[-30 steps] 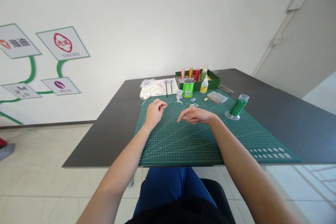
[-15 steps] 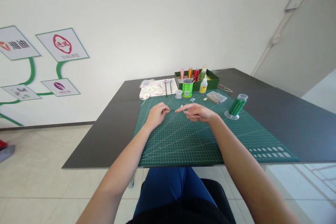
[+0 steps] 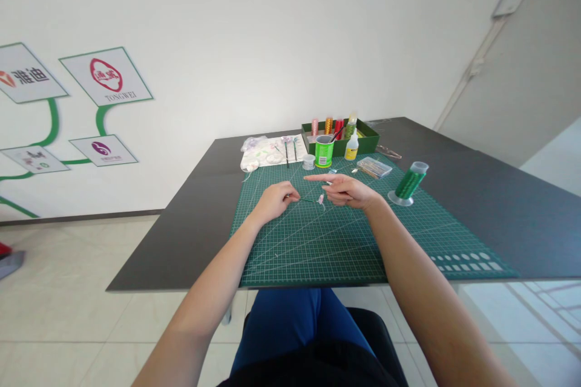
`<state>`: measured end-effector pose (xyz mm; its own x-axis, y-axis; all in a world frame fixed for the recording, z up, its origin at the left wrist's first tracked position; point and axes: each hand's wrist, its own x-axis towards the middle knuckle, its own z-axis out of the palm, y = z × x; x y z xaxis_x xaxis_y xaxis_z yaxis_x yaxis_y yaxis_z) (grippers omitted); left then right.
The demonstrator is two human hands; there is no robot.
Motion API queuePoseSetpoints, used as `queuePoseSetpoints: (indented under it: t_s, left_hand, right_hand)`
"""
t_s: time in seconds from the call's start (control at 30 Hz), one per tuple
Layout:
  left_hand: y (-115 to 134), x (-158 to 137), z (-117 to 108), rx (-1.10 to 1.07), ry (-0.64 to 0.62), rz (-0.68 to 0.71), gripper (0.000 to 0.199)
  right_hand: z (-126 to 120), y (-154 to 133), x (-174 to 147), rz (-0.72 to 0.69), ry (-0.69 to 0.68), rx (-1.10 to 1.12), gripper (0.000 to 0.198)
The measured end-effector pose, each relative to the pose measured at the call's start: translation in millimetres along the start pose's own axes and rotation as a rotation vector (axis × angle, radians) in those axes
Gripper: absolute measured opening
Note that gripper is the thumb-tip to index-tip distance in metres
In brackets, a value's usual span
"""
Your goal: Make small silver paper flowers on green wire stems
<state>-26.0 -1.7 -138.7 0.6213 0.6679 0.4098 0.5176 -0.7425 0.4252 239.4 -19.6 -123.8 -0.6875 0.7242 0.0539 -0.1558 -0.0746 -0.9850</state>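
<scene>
My left hand [image 3: 278, 200] pinches a thin dark green stem [image 3: 308, 200] between thumb and fingers, low over the green cutting mat [image 3: 313, 248]. At the stem's right end is a small pink-and-white flower [image 3: 321, 199], below the fingers of my right hand [image 3: 348, 191]. That hand has its index finger stretched out to the left and the other fingers curled closed. Whatever those curled fingers may hold is too small to make out. To the right, a spool of green thread [image 3: 410, 183] stands tilted on a clear round base.
Behind my hands are a green tin [image 3: 324, 152], a glue bottle [image 3: 351, 147], a white reel [image 3: 308, 162] and a clear case [image 3: 374, 167]. A dark green box [image 3: 372, 143] holds coloured spools. Two finished-looking stems [image 3: 287, 154] lie on a white cloth [image 3: 263, 153].
The flower, previously hidden by my right hand, now shows below it. My left hand has shifted slightly right and nearer me; my right index finger has risen off the stem.
</scene>
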Motion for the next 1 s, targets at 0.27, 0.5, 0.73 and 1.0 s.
queuePoseSetpoints:
  t_s: [0.27,0.5,0.73,1.0]
  left_hand:
    - [6,1,-2,-0.069,-0.017,0.06,0.008]
    - [7,1,-4,-0.111,0.008,0.116,0.009]
    - [7,2,-4,-0.167,0.076,0.12,0.011]
    - [12,2,-7,-0.204,0.176,0.087,0.015]
  right_hand:
    - [-7,-1,-1,0.066,0.072,0.032,0.068]
    - [-13,3,2,0.14,0.09,0.049,0.072]
    - [-15,9,7,0.232,0.112,0.007,0.077]
    - [-12,18,14,0.29,0.102,-0.016,0.081]
